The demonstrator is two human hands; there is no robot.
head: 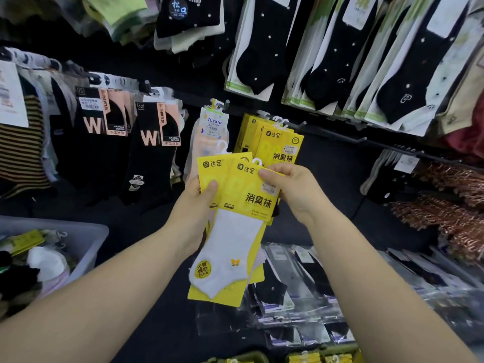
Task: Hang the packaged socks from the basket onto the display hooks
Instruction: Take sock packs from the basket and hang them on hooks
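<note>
I hold two yellow sock packs in front of the display. My left hand (pixel 200 195) grips the rear yellow pack (pixel 209 169) at its left edge, thumb on the front. My right hand (pixel 293 187) pinches the top right of the front yellow pack (pixel 246 203), which shows a white sock (pixel 230 252). Each pack has a white plastic hanger at its top. Just behind them, matching yellow packs (pixel 277 142) hang on a display hook (pixel 290 124). The grey basket (pixel 86 239) with more packaged socks sits at the lower left.
Black "W" sock packs (pixel 154 142) hang to the left, a pale TuyaYa pack (pixel 213 129) beside the yellow ones. Black dotted socks (pixel 335 53) hang above right. A bare hook (pixel 348 140) juts out right. Bagged socks (pixel 301 284) lie below.
</note>
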